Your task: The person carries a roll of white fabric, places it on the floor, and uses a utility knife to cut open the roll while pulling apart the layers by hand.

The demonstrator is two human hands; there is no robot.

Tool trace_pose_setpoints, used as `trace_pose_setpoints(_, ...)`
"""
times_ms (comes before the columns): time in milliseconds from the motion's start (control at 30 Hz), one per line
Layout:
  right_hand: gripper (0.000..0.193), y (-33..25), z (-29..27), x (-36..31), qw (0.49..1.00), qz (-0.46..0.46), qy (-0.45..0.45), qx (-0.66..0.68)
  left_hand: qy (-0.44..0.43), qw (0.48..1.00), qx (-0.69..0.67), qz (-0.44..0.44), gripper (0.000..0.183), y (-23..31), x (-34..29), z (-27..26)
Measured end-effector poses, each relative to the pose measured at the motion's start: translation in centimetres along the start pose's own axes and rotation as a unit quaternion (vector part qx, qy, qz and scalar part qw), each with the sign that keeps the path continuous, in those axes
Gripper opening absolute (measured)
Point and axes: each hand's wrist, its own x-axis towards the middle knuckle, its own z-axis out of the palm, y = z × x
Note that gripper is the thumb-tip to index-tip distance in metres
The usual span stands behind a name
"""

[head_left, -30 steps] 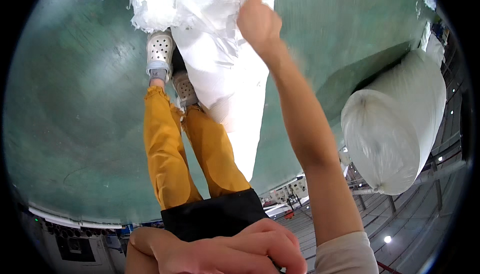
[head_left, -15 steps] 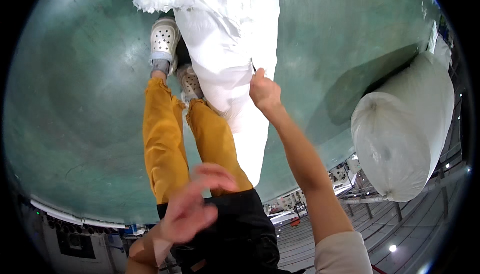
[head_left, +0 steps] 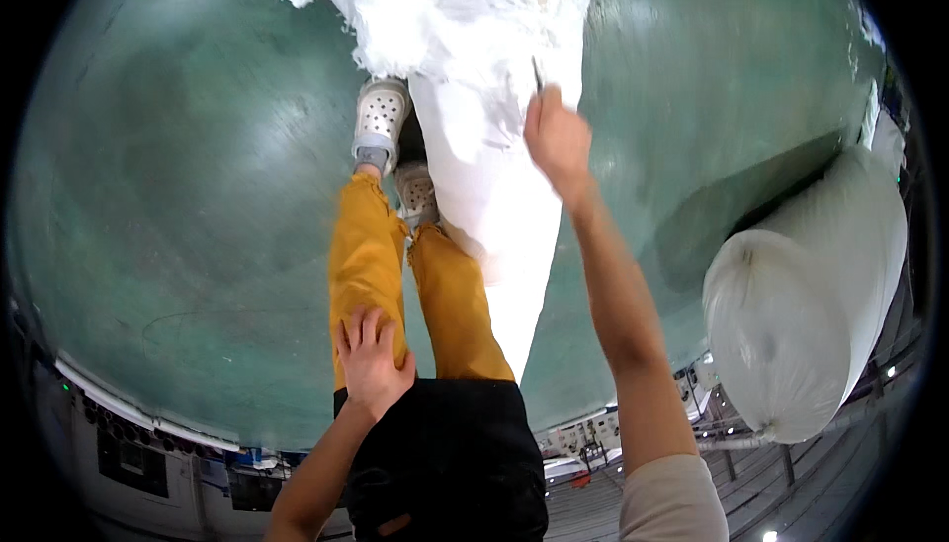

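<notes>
My right hand is closed round a thin dark blade-like tool, whose exact kind is too small to tell. The tool sticks out ahead of the fist over a long white sack. Torn, fluffy white material spreads across the sack's far end, close to the tool's tip. My left hand lies on my yellow trouser leg with its fingers spread and nothing in them.
A second full white sack, tied at its end, lies at the right on the green floor. My pale clogs stand against the left side of the long sack. Machinery and wall fittings line the rim.
My left hand has come down from the air onto my thigh. My right hand has moved farther along the sack with the tool, nearer the fluffy end, and the view has shifted.
</notes>
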Motion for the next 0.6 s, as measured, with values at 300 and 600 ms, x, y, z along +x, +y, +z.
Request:
trace_pose_setpoints(300, 0.026, -1.8, -1.0, 13.6, 0.998, 0.053, -0.01, -0.034, -0.019, 1.0, -0.008, -0.012, 0.038, 0.0, 1.9, -2.7)
trace_pose_setpoints(600, 0.027, 0.8, 0.1, 9.7, 0.998, 0.025, -0.046, -0.031, -0.022, 1.0, 0.009, -0.001, 0.035, 0.2, 1.1, -1.6)
